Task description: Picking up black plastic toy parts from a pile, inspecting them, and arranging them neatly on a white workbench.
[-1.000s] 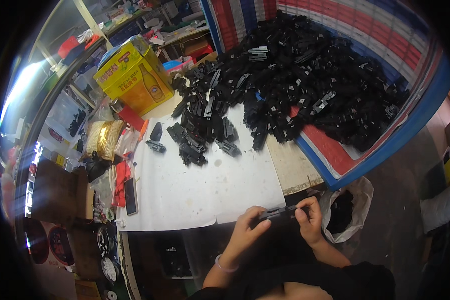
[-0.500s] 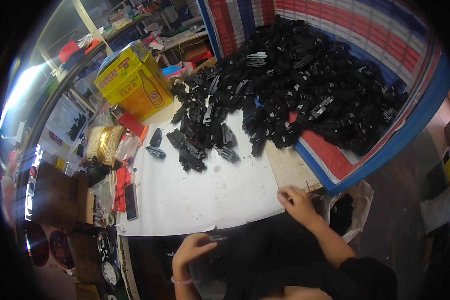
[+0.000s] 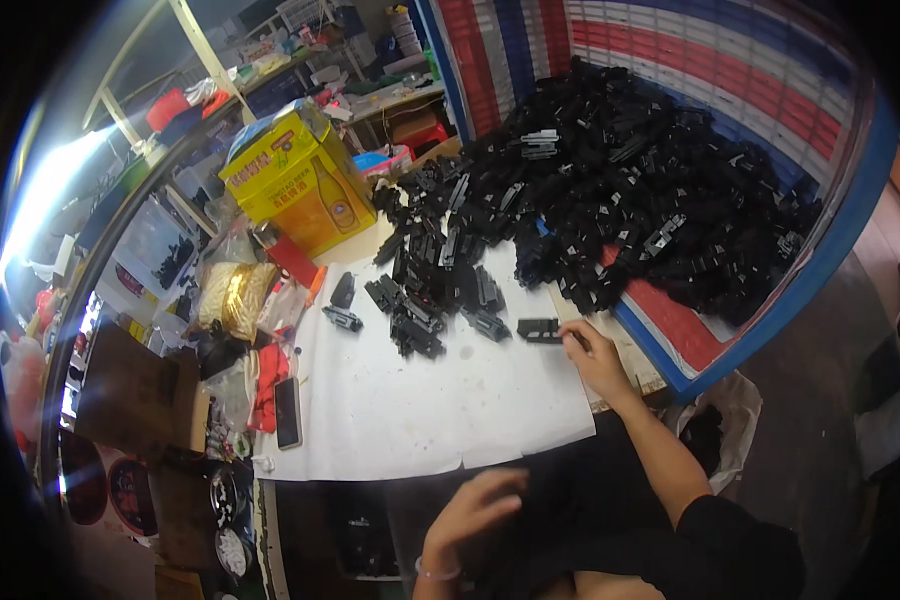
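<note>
My right hand point(image 3: 594, 355) pinches the end of a black plastic part point(image 3: 539, 330) over the right side of the white paper sheet point(image 3: 390, 410). My left hand point(image 3: 475, 507) is in front of the table's near edge, slightly blurred, with its fingers stretched and nothing visible in them. A small group of similar black parts point(image 3: 415, 325) lies on the paper, and two more stand apart to its left. Behind them a large heap of black parts point(image 3: 660, 180) spreads back into a bin lined with striped sheeting.
A yellow carton point(image 3: 295, 180) stands at the back left. Beside it are a red box point(image 3: 288, 255), bagged goods point(image 3: 235, 298) and a dark phone point(image 3: 288, 412) on the left edge. The bin's blue rim point(image 3: 770, 335) borders the right. Below it hangs a pale bag point(image 3: 735, 415).
My right hand has moved forward onto the paper and now holds a black part. My left hand has shifted right, and the small piece at its fingertips no longer shows. The whole view has shifted slightly.
</note>
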Action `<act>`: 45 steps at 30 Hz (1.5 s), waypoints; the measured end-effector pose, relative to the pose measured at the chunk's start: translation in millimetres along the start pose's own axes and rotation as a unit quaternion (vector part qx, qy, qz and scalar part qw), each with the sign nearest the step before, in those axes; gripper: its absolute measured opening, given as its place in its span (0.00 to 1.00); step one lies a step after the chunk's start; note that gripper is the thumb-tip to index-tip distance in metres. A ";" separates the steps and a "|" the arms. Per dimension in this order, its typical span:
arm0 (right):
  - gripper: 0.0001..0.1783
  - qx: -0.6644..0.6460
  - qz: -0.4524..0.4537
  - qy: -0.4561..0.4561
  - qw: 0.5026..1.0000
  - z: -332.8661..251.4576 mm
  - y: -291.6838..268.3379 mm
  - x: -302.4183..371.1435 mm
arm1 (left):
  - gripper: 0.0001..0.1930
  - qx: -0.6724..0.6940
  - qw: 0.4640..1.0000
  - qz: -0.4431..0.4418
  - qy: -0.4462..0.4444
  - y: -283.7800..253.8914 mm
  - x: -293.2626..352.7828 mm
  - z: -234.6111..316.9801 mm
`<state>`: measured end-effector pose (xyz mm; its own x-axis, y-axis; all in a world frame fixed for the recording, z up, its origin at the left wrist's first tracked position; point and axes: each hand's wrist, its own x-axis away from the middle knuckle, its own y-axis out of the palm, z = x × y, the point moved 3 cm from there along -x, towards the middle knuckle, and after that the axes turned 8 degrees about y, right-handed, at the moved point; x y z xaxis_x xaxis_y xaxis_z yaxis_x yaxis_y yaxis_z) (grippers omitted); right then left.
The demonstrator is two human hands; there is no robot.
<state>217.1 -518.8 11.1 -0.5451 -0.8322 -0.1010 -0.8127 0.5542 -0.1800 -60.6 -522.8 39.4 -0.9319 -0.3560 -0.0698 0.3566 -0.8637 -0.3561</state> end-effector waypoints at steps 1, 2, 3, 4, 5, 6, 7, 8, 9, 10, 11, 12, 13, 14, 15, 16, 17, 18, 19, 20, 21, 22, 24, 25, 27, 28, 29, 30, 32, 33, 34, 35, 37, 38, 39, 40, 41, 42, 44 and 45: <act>0.05 -0.099 -0.049 0.019 0.994 -12.8 -0.4 22.1 | 0.26 0.102 0.991 0.085 0.003 1.3 -4.5 -5.5; 0.06 -0.198 -0.097 0.041 0.975 -25.6 -0.1 44.2 | 0.28 0.064 0.987 0.144 0.040 2.5 -14.0 -11.2; 0.08 -0.205 -0.113 0.052 0.971 -34.4 -2.3 63.6 | 0.30 0.026 0.977 0.199 0.078 3.9 -27.7 -15.3; 0.09 -0.212 -0.121 0.065 0.967 -42.0 -2.8 79.9 | 0.31 0.064 0.970 0.216 0.091 5.7 -38.7 -14.7; 0.11 -0.219 -0.125 0.078 0.965 -48.8 -4.8 95.2 | 0.32 0.104 0.962 0.230 0.105 8.1 -49.4 -11.4; 0.13 -0.223 -0.133 0.071 0.963 -51.8 -7.2 106.0 | 0.30 0.139 0.952 0.260 0.087 12.9 -57.7 -3.7; 0.14 -0.229 -0.142 0.064 0.961 -52.2 -8.3 114.9 | 0.30 0.144 0.951 0.259 0.083 17.0 -60.8 0.9; 0.16 -0.234 -0.145 0.032 0.961 -50.1 -8.7 120.1 | 0.29 0.167 0.946 0.271 0.068 19.1 -64.2 2.9; 0.16 -0.233 -0.144 0.034 0.961 -51.1 -10.2 122.4 | 0.28 0.189 0.939 0.283 0.053 20.7 -66.2 4.2; 0.16 -0.238 -0.136 0.038 0.961 -53.8 -12.3 124.6 | 0.24 0.222 0.933 0.277 0.060 22.5 -67.9 6.4; 0.16 -0.243 -0.127 0.043 0.961 -54.7 -13.7 127.0 | 0.24 0.223 0.933 0.275 0.058 25.3 -67.2 8.5; 0.16 -0.245 -0.119 0.061 0.960 -52.4 -15.2 128.1 | 0.23 0.227 0.931 0.281 0.059 28.2 -66.1 10.6; 0.16 -0.246 -0.117 0.062 0.960 -53.3 -15.0 129.4 | 0.22 0.230 0.928 0.287 0.061 30.1 -65.4 11.4; 0.16 -0.246 -0.102 0.064 0.962 -54.8 -14.9 131.0 | 0.22 0.229 0.928 0.287 0.059 31.9 -64.5 11.1; 0.17 -0.245 -0.087 0.065 0.963 -55.3 -14.8 131.9 | 0.21 0.227 0.927 0.291 0.069 32.6 -63.7 11.3; 0.17 -0.247 -0.088 0.066 0.963 -54.3 -13.8 132.0 | 0.20 0.226 0.925 0.295 0.079 32.4 -63.1 11.6; 0.16 -0.232 -0.078 0.053 0.968 -52.8 -13.5 132.4 | 0.20 0.225 0.925 0.296 0.078 32.7 -62.1 11.9; 0.16 -0.217 -0.067 0.040 0.973 -51.7 -13.3 132.5 | 0.20 0.222 0.927 0.294 0.075 32.4 -61.4 13.0; 0.16 -0.218 -0.067 0.041 0.973 -50.8 -12.1 132.0 | 0.20 0.219 0.928 0.293 0.072 32.0 -61.0 13.5; 0.16 -0.179 -0.053 0.010 0.982 -52.5 -12.3 130.6 | 0.20 0.219 0.928 0.292 0.073 31.8 -61.1 13.8; 0.16 -0.139 -0.039 -0.021 0.989 -54.5 -13.3 129.6 | 0.21 0.219 0.929 0.289 0.070 32.0 -61.2 13.6; 0.16 -0.139 -0.037 -0.023 0.989 -55.5 -14.3 130.4 | 0.21 0.219 0.930 0.286 0.069 32.6 -61.5 13.4; 0.15 -0.210 -0.058 0.069 0.973 -50.5 -11.8 132.9 | 0.20 0.212 0.935 0.277 0.064 34.6 -59.5 4.1; 0.15 -0.209 -0.057 0.068 0.974 -48.5 -13.4 134.3 | 0.20 0.204 0.940 0.268 0.059 35.2 -60.5 0.9; 0.15 -0.196 -0.035 0.097 0.975 -39.7 -23.3 136.9 | 0.21 0.077 0.967 0.226 0.085 30.0 -64.3 4.8; 0.14 -0.140 -0.019 0.081 0.987 -41.0 -37.1 138.9 | 0.22 -0.051 0.977 0.180 0.105 27.0 -66.9 7.5; 0.13 -0.029 0.003 0.048 0.998 -41.4 -56.4 143.2 | 0.22 -0.054 0.976 0.183 0.106 19.4 -68.3 7.4; 0.11 0.069 0.015 0.076 0.995 -46.8 -76.2 149.0 | 0.22 -0.180 0.957 0.197 0.114 9.5 -69.5 6.6; 0.10 0.206 0.034 0.082 0.975 -43.4 -118.7 161.6 | 0.23 -0.345 0.902 0.227 0.129 -10.5 -79.1 -9.1; 0.10 0.301 0.041 0.148 0.941 -36.0 -138.3 169.0 | 0.23 -0.391 0.882 0.238 0.113 -22.7 -84.9 -21.0; 0.15 0.333 0.037 0.219 0.916 -32.6 -152.1 172.7 | 0.23 -0.431 0.863 0.249 0.090 -35.3 -96.0 -36.2; 0.15 0.335 0.045 0.226 0.914 -16.3 -168.4 186.4 | 0.24 -0.483 0.840 0.234 0.083 -43.8 -115.1 -42.7; 0.21 0.578 0.008 0.271 0.769 20.7 -187.5 214.7 | 0.25 -0.591 0.770 0.229 0.073 -66.7 -141.2 -57.6; 0.23 0.560 -0.025 0.312 0.768 23.4 -183.6 217.0 | 0.25 -0.643 0.726 0.232 0.075 -76.5 -152.7 -71.1; 0.23 0.560 -0.024 0.310 0.768 23.6 -177.9 214.2 | 0.25 -0.643 0.725 0.234 0.076 -84.7 -164.5 -74.9; 0.22 0.508 -0.029 0.230 0.830 21.1 -165.6 208.1 | 0.24 -0.646 0.723 0.220 0.107 -90.5 -174.7 -75.3; 0.21 0.448 -0.035 0.146 0.881 17.2 -151.4 204.9 | 0.22 -0.649 0.721 0.203 0.136 -95.1 -180.0 -79.1; 0.21 0.422 -0.069 0.155 0.891 13.9 -139.3 198.8 | 0.16 -0.657 0.717 0.187 0.140 -99.0 -186.7 -85.0; 0.19 0.389 -0.093 0.101 0.911 5.7 -117.2 187.3 | 0.14 -0.658 0.717 0.172 0.151 -99.9 -180.5 -86.1; 0.17 0.354 -0.114 0.049 0.927 1.4 -106.8 181.4 | 0.12 -0.656 0.720 0.155 0.163 -95.5 -178.8 -78.6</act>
<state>205.3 -729.0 10.7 -0.4203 -0.9015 0.1029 -0.5889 0.1848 -0.7868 66.8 -348.7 12.7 -0.8630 -0.1727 -0.4747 0.3802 0.3968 -0.8355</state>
